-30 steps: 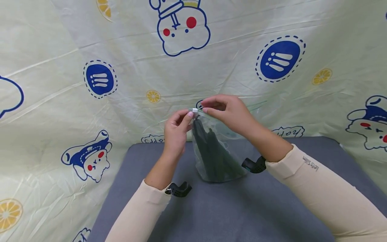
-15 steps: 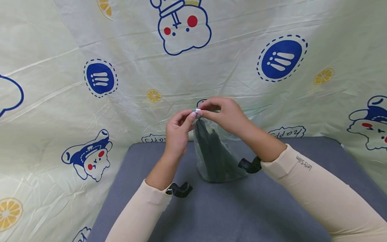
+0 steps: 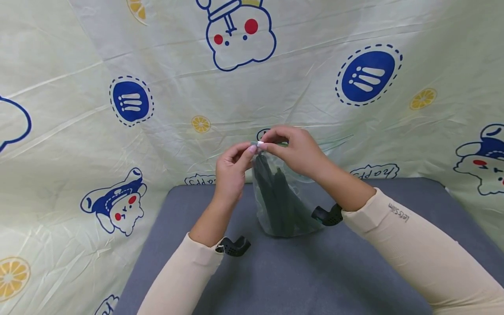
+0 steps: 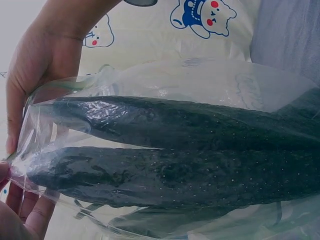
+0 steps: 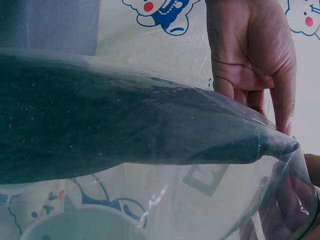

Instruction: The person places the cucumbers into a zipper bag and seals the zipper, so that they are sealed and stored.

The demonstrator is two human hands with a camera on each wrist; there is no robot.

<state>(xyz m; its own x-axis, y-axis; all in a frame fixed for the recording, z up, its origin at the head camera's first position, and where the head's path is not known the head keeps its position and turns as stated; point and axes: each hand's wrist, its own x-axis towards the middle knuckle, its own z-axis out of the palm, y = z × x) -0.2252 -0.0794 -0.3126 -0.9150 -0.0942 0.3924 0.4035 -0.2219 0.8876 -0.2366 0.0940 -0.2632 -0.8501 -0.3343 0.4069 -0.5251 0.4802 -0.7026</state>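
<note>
A clear plastic zip bag (image 3: 258,197) hangs upright between my hands, its lower end down at the grey table. Several dark green cucumbers (image 4: 175,172) with bumpy skins fill it, stems toward the top. My left hand (image 3: 232,170) pinches the left end of the bag's top edge between thumb and fingers. Right beside it, my right hand (image 3: 297,146) pinches a small white slider (image 3: 260,143) on the zip strip. The green-tinted zip edge (image 3: 334,141) runs off to the right behind that hand. The slider is partly hidden by the right fingertips.
A grey cloth-covered table (image 3: 267,280) lies under the hands. Behind and to both sides hangs a pale printed curtain (image 3: 169,57). Black wrist cameras (image 3: 235,247) sit at both cuffs.
My right hand has come slightly left and down, from just right of the white slider to pinching it. The slider has shifted a little to the right; my left hand keeps its pinch.
</note>
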